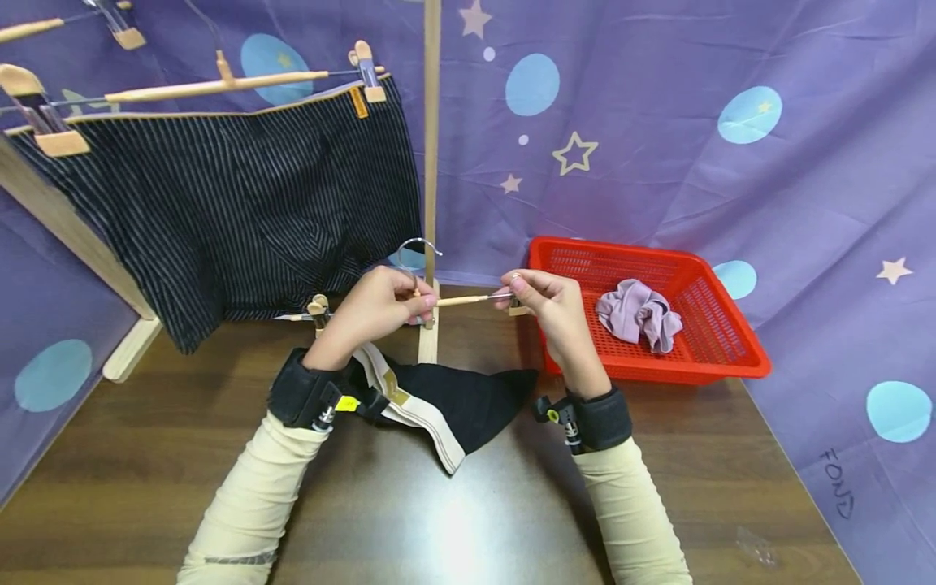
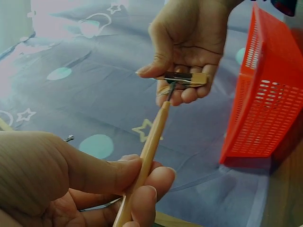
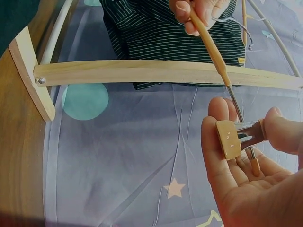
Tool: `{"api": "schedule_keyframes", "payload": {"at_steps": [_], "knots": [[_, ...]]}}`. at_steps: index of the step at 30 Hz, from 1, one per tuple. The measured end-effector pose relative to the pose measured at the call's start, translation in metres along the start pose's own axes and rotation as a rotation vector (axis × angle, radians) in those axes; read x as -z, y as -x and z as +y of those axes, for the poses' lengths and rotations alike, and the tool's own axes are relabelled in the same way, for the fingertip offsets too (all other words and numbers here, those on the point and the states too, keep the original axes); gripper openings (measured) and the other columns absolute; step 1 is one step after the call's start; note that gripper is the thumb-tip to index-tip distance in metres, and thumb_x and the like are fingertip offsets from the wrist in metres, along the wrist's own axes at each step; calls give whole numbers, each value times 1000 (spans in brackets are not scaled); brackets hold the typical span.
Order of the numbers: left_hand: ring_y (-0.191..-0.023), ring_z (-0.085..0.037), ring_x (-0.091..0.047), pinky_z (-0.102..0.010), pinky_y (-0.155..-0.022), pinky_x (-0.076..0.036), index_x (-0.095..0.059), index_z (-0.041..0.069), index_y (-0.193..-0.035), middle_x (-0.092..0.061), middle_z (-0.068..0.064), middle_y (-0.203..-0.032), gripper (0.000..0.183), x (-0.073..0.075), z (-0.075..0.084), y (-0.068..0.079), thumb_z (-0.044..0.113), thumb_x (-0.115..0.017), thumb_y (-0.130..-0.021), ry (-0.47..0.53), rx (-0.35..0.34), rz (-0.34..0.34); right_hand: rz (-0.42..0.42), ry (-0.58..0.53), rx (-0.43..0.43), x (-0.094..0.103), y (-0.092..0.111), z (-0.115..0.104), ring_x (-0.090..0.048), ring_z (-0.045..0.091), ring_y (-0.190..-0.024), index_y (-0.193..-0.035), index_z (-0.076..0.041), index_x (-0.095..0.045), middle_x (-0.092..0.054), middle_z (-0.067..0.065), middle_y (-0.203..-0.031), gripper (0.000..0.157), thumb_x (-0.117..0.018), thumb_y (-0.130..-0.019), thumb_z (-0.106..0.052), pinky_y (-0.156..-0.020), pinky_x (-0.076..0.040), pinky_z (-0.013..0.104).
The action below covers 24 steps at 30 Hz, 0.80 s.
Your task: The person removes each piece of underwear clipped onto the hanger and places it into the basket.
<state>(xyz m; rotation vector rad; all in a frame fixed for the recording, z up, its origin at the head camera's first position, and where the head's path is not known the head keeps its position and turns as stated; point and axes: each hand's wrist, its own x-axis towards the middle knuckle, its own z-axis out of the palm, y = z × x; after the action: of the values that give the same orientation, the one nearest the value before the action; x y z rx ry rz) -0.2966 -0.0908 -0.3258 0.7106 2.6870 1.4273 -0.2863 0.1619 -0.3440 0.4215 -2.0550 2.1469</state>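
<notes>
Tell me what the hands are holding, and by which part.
A clip hanger: the left hand grips its wooden bar; the right hand holds the clip at one end.

- From my end I see a brown wood-grain bench (image 1: 351, 520), with a bright glare near the middle of its front.
- On it, I make out a black garment (image 1: 475, 398) lying flat, its pale waistband slanting across.
- To the right, toward the back, I have a red basket (image 1: 724, 370) standing upright.
- At back left, a wooden rack (image 1: 132, 349) rests its feet on the wood.
- Near the right edge I spot a small clear scrap (image 1: 756, 546).
</notes>
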Motion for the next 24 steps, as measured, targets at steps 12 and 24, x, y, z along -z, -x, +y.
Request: {"api": "schedule_keyframes", "payload": {"at_steps": [12, 24], "knots": [[-65, -15, -68, -22, -62, -57, -73, -8, -93, -75, -16, -80, 17, 13, 8, -8, 5, -65, -98, -10, 15, -180, -68, 12, -60, 10, -1, -3, -74, 15, -76, -117, 16, -63, -76, -1, -87, 28, -59, -102, -8, -81, -61, 28], [-71, -12, -71, -25, -75, -49, -75, -1, -103, -78, -7, -81, 14, 22, 33, -9, 10, -73, -93, -139, 125, -421, -198, 50, -67, 25, -4, -8, -74, 21, -87, -122, 16, -60, -76, 3, -91, 31, -56, -103, -8, -90, -59, 30]]}}
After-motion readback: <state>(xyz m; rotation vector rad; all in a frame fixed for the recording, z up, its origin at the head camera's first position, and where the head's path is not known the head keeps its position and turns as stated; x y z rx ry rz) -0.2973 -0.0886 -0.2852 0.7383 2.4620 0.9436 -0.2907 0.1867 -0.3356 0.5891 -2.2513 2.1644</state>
